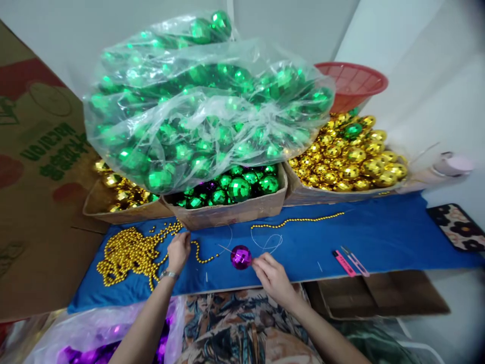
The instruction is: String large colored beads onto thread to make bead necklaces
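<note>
Head view: at lower centre of the frame, the right hand [275,278] has fingertips pinched closed at the right edge of the purple ball [241,257]. Left of centre, the left hand [179,252] has fingers closed on the gold bead strand [201,261].

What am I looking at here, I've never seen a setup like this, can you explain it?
There's no machine: this single picture comes from a camera worn on a person's head, looking down at their bare hands. The left hand closes on a gold bead string; the right hand pinches at the edge of a shiny purple ball. On the blue cloth lie piled gold beads, a pink tool and a pointed tool. Behind, cardboard boxes hold gold balls and green balls.
</note>
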{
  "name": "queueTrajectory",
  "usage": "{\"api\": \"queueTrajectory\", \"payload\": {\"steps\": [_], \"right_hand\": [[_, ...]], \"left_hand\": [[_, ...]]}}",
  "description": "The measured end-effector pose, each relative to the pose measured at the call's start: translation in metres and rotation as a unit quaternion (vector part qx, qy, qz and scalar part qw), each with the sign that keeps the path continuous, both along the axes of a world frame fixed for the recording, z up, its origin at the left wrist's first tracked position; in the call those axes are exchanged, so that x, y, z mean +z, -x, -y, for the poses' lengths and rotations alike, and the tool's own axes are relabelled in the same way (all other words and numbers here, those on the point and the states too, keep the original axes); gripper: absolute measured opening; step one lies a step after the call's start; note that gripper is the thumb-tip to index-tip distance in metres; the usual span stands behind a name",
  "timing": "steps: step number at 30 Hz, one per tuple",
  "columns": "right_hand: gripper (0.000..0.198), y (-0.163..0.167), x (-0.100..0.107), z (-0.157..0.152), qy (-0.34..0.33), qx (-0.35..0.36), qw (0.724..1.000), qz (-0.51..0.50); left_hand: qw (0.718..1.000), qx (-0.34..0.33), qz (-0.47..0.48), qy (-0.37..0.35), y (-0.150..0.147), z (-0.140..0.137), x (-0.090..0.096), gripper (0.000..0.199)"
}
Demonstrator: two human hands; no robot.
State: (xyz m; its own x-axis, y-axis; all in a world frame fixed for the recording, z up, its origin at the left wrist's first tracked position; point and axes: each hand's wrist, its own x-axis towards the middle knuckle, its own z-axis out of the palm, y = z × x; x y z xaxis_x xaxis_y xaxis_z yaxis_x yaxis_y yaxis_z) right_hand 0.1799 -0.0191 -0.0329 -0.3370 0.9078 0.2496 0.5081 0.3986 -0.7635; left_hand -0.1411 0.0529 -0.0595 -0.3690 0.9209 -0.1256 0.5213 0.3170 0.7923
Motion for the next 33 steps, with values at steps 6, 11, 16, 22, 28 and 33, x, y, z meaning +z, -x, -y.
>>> {"api": "queueTrajectory", "payload": {"steps": [6, 11, 16, 22, 28, 33], "right_hand": [[0.026, 0.005, 0.006, -0.002, -0.024, 0.011, 0.999, 0.037], [0.028, 0.004, 0.010, -0.003, -0.034, 0.004, 0.998, 0.061], [0.029, 0.001, 0.008, -0.001, -0.036, -0.007, 0.997, 0.069], [0.029, 0.000, 0.005, 0.000, -0.031, -0.002, 0.997, 0.073], [0.028, 0.000, 0.006, -0.001, -0.045, -0.004, 0.996, 0.076], [0.026, 0.002, -0.012, -0.002, -0.053, -0.019, 0.993, 0.101]], "left_hand": [[0.949, 0.010, 0.314, -0.013, -0.062, 0.016, 0.031, 0.047], [0.877, 0.015, 0.480, 0.008, -0.092, 0.023, 0.058, 0.039], [0.832, 0.038, 0.554, 0.023, -0.098, 0.025, 0.065, 0.034], [0.834, 0.048, 0.549, 0.003, -0.099, 0.026, 0.063, 0.033], [0.859, 0.041, 0.511, -0.006, -0.097, 0.027, 0.062, 0.034], [0.902, 0.003, 0.430, -0.030, -0.104, 0.034, 0.049, 0.029]]}}
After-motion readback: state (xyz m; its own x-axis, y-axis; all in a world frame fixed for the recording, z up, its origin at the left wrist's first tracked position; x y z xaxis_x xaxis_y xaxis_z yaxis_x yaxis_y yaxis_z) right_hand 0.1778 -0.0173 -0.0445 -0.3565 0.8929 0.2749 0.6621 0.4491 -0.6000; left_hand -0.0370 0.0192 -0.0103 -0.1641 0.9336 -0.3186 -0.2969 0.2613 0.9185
